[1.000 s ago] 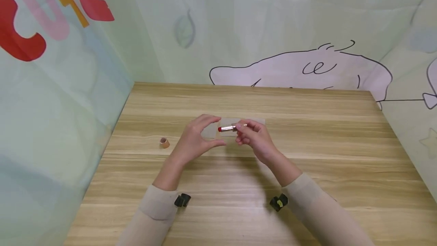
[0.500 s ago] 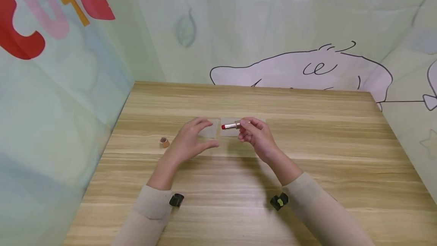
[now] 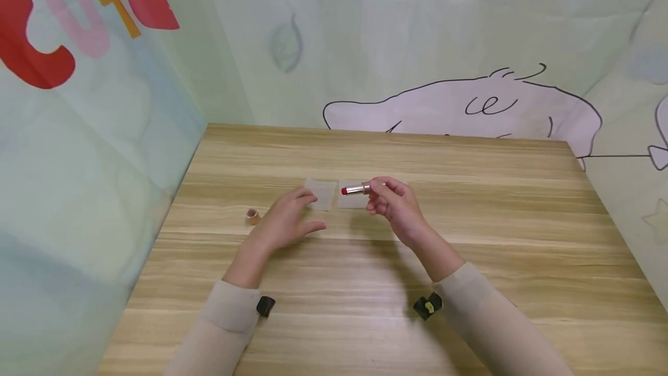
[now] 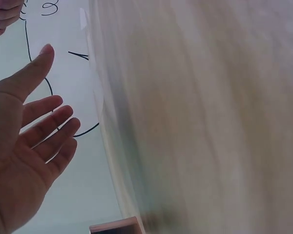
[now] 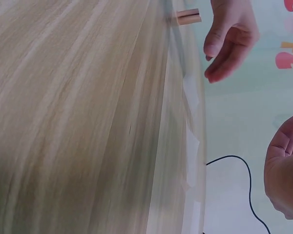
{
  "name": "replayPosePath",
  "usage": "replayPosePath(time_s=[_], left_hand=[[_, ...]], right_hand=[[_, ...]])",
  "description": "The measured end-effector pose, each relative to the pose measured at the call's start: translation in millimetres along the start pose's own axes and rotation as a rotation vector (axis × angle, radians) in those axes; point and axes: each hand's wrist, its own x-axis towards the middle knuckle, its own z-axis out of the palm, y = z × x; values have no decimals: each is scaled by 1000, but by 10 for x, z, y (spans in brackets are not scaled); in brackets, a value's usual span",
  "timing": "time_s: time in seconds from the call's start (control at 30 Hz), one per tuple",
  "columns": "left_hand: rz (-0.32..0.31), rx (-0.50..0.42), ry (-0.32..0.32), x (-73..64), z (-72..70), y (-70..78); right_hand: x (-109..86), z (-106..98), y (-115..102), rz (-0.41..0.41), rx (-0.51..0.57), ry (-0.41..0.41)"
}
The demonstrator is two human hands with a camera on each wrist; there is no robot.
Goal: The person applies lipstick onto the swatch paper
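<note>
In the head view my right hand (image 3: 399,205) pinches an uncapped lipstick (image 3: 356,190). Its red tip points left, above two pale paper pieces. The lipstick also shows at the right edge of the right wrist view, partly cut off. My left hand (image 3: 284,219) holds nothing; the left wrist view shows its fingers spread and palm bare. Left of that hand, the lipstick cap (image 3: 253,217) stands on the table with its hollow end up. One pale paper piece (image 3: 322,196) lies near the left fingertips, the other (image 3: 351,201) beneath the lipstick.
The wood-grain table (image 3: 334,306) extends around both hands. Printed cloth walls (image 3: 391,45) rise behind it and at its sides. Both wrists carry a small black camera mount (image 3: 428,305).
My left hand has drawn back left, away from the lipstick tip, uncovering more of the left paper piece. The right hand has shifted slightly right and up, still gripping the lipstick.
</note>
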Motion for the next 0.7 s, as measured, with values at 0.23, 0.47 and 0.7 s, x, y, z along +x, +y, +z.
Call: replayPosePath(time_s=[0.23, 0.47, 0.7], left_hand=[[-71, 11, -75, -2, 33, -63], [-87, 49, -102, 2, 54, -55], [-67, 81, -115, -4, 75, -42]], right_hand=[[14, 18, 14, 3, 6, 17], [18, 18, 13, 16, -9, 28], [31, 24, 20, 22, -8, 38]])
